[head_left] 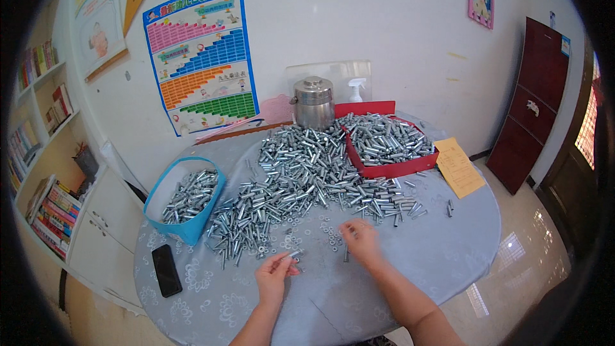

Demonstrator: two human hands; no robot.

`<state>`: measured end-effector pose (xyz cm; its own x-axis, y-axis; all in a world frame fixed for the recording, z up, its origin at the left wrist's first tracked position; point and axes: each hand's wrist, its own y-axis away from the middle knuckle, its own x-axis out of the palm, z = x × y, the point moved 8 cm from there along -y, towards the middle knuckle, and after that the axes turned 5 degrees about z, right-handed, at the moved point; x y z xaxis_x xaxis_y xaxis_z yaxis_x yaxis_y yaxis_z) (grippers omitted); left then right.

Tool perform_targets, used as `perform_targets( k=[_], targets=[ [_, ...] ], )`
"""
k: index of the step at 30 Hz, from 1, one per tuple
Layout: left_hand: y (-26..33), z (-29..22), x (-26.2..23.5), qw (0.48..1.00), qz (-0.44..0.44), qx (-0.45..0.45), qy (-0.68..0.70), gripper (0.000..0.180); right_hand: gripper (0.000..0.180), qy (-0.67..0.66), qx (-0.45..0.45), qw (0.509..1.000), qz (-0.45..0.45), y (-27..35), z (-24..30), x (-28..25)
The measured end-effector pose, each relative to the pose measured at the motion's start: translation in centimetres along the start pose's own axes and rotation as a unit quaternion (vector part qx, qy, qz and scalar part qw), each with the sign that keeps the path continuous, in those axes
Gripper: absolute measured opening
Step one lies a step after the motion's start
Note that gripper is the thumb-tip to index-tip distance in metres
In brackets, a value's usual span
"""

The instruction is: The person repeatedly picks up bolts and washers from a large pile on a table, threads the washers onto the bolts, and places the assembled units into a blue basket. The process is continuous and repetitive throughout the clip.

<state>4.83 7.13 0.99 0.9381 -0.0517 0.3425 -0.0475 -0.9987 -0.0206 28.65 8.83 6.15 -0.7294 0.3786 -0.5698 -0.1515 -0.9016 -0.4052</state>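
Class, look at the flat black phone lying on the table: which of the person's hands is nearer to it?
Left. The left hand, holding a small metal bolt, lies just right of the black phone. The right hand is farther right, beyond the left one.

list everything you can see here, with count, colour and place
table: one, round, grey patterned cloth
metal sleeves: heap, too many to count, silver, table middle
washers: many, silver, scattered by the hands
blue bin: one, part-filled, table left
red tray: one, filled, table back right
steel pot: one, silver, back
spray bottle: one, white, behind the tray
phone: one, black, front left
paper: one, yellow, right edge
left hand: holds a metal sleeve
right hand: blurred, over washers
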Motion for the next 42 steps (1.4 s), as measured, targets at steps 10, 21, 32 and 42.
perform_targets(
  k=[10,21,32,42],
  targets=[
    [-3.6,-4.0,-8.4,0.977,-0.198,0.066,0.036,0.022,0.014,0.233,-0.004,0.971,-0.055,-0.8,-4.4,-1.7],
    [-9.4,-14.9,-15.6,0.851,-0.207,0.195,-0.441,0.024,0.009,0.228,0.020,0.973,-0.033,-1.0,-4.4,-1.3],
    [-8.1,-8.9,-12.7,0.687,-0.082,0.208,-0.692,0.022,0.016,0.075,-0.056,0.995,-0.030,-1.3,-2.1,-1.4],
    [-5.8,-8.4,-10.1,0.923,-0.093,0.138,-0.348,0.013,0.024,-0.291,0.037,0.954,0.061,-0.1,-1.0,1.9]
  ],
)
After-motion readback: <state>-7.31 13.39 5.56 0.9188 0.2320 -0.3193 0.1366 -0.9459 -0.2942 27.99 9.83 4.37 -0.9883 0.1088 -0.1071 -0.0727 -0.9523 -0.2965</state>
